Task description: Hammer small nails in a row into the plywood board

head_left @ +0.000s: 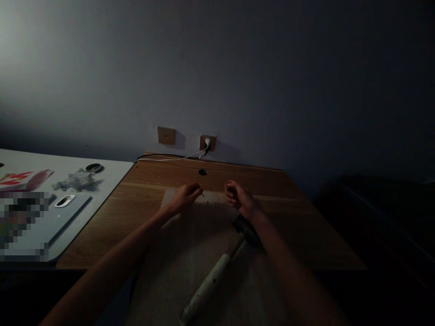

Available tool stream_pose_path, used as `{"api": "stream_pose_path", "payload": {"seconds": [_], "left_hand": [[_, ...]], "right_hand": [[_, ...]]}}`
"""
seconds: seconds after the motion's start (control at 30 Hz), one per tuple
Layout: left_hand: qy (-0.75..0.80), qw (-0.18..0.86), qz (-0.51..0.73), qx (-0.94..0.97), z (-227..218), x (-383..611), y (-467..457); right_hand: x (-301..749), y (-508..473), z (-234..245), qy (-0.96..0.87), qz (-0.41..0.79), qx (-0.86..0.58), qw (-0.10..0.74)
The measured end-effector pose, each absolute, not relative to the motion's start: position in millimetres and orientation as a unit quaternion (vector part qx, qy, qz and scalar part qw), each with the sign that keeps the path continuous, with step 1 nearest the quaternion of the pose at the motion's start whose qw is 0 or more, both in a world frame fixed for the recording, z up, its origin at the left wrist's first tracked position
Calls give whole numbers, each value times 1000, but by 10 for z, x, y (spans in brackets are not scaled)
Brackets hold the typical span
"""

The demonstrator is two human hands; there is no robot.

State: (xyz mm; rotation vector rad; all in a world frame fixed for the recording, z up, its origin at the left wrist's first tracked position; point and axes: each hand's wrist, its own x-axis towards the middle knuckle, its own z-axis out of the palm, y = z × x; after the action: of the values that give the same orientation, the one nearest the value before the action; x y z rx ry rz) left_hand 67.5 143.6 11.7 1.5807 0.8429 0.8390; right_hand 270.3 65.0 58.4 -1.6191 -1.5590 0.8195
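Observation:
My left hand (185,197) reaches out over a pale board (176,267) that lies on a wooden table (136,213). Its fingertips pinch a small thin thing, perhaps a nail (202,194), near the board's far edge. My right hand (238,197) hovers a little to the right with its fingers curled in; what it holds, if anything, is too dark to name. A hammer (217,271) with a pale worn handle lies on the board under my right forearm, its dark head toward the hand.
Two wall sockets (166,135) sit above the table's far edge; a white charger (207,142) with a cable is plugged into one. A white table at left carries a grey laptop (47,222), a packet and small items. The room is dim; dark furniture stands right.

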Motion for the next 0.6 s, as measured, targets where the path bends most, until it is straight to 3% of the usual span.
{"api": "stream_pose_path", "payload": {"seconds": [0.1,0.2,0.4,0.6], "left_hand": [[293,762,348,460,142,628,1491],[227,861,324,319,143,538,1555],[284,875,310,241,99,527,1570],[346,841,311,276,44,595,1538]], "right_hand": [[2723,649,612,-596,335,-623,381],[2643,697,525,-605,314,-642,351],[2370,761,285,-671,200,-683,208],[2304,697,365,-729,144,-660,105]]}}
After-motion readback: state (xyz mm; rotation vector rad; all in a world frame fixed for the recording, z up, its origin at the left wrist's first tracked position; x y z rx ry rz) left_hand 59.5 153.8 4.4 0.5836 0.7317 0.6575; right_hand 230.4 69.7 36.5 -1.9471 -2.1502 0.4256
